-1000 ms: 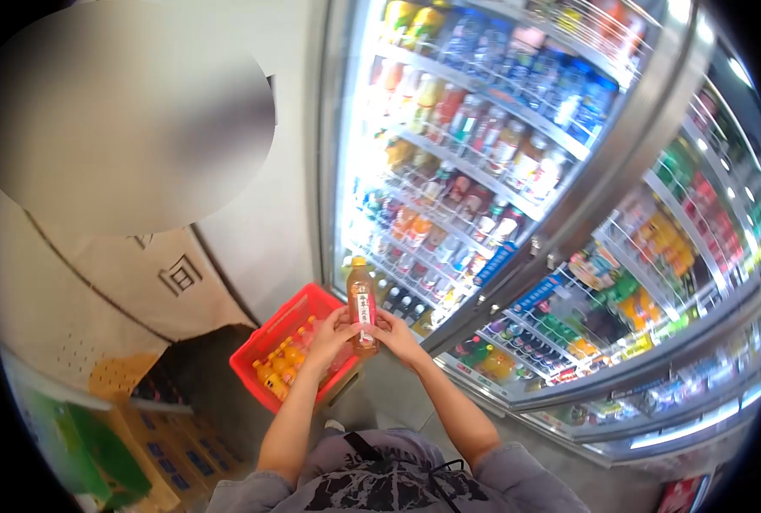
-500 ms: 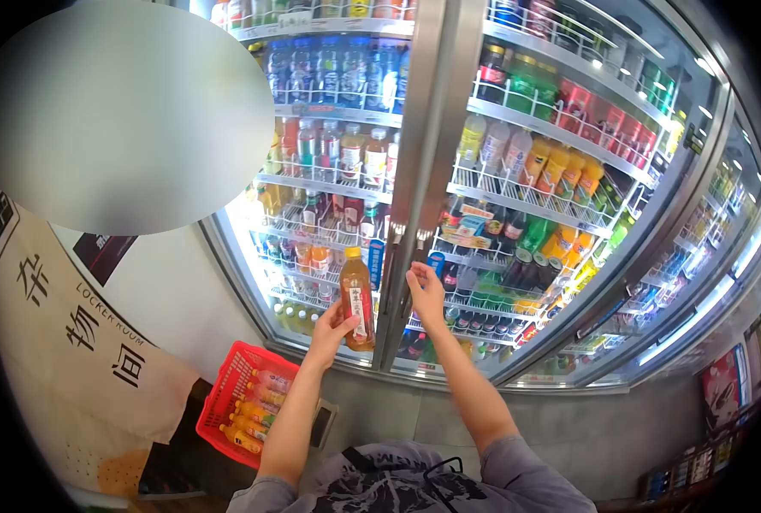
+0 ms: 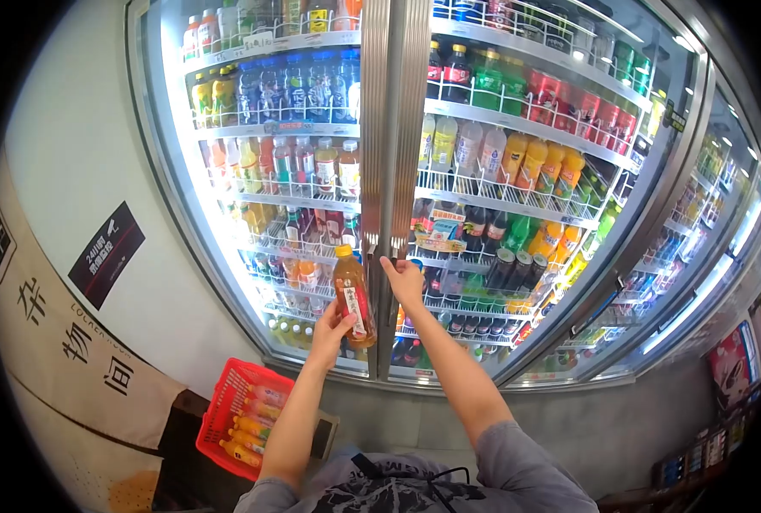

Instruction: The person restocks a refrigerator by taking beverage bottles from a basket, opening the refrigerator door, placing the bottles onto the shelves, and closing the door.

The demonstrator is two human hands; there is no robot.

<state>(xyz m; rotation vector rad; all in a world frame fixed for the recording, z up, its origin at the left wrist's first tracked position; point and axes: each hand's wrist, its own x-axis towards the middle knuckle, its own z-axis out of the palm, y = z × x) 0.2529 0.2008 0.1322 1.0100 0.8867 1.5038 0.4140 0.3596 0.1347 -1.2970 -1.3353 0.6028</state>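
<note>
My left hand (image 3: pixel 330 333) is wrapped round a bottle of amber drink (image 3: pixel 350 278), with a yellow cap and a white and red label. It holds the bottle nearly upright in front of the closed glass fridge doors. My right hand (image 3: pixel 407 284) is at the seam between the two doors, its fingers curled at the metal door handle (image 3: pixel 397 248). The fingertips are partly hidden against the frame. Behind the glass, shelves carry rows of bottled and canned drinks.
On the floor at my left stands a red basket (image 3: pixel 226 376) with several bottles lying in it. A fabric curtain (image 3: pixel 81 342) with printed characters hangs at the far left. More glass-door fridges (image 3: pixel 654 299) continue to the right, and a stocked low shelf (image 3: pixel 705 453) stands at lower right.
My right hand has moved left to the handle at the door seam. The bottle stays in my left hand. The camera view has shifted, showing more of the left door.
</note>
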